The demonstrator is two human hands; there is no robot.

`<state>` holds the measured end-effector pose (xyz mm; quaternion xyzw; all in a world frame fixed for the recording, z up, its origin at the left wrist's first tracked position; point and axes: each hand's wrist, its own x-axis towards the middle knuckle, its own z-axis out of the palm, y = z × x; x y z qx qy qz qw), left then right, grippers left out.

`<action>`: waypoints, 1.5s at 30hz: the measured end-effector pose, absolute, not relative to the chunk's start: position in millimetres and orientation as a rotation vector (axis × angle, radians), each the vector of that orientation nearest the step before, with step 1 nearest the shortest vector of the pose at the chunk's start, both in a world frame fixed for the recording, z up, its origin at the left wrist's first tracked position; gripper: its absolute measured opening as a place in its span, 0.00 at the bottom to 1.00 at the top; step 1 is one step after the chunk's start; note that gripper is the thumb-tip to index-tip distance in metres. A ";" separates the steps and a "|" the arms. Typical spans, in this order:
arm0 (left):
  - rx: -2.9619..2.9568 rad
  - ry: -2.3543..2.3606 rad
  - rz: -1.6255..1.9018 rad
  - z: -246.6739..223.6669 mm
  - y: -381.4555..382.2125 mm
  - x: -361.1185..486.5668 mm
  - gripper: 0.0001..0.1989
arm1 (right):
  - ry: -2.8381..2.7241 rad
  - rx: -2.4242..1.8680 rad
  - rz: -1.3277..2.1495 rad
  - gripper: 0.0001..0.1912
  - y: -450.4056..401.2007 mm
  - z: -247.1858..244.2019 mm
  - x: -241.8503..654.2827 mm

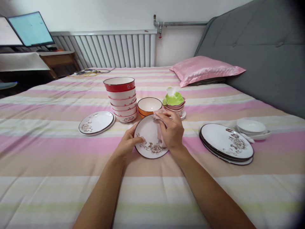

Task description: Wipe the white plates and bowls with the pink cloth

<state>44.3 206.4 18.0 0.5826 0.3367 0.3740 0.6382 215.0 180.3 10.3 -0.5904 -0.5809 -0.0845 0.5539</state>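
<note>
A white plate (pixel 145 128) with a dark rim and a brown flower print is tilted up in front of me. My left hand (pixel 130 140) grips its left edge, the thumb lying over the front face. A pale pink cloth (pixel 160 135) is bunched in my right hand (pixel 173 128), which presses it against the plate's upper right side. Part of the cloth hangs down over the plate. Just behind the plate stand orange bowls (pixel 149 105) with white insides, one in another.
A tall stack of bowls (pixel 124 103) stands left of centre, beside flowered plates (pixel 96 123). Leaf-shaped dishes (pixel 175 99) are stacked behind my right hand. More plates (pixel 221 140) and small white dishes (pixel 251 126) lie right. A pink pillow (pixel 205 68) rests at the back of the striped bed.
</note>
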 end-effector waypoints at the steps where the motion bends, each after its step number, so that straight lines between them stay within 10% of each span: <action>1: 1.327 0.771 0.880 17.8 206.8 44.1 0.36 | -1.347 -1.414 -0.200 0.17 181.6 9.6 218.8; 30: 1.574 0.586 0.888 17.7 202.4 42.1 0.25 | -1.659 -1.122 -0.505 0.16 165.5 32.5 200.1; 45: 1.549 0.604 0.904 14.9 206.3 39.4 0.32 | -1.370 -1.300 -0.112 0.13 179.5 23.8 236.1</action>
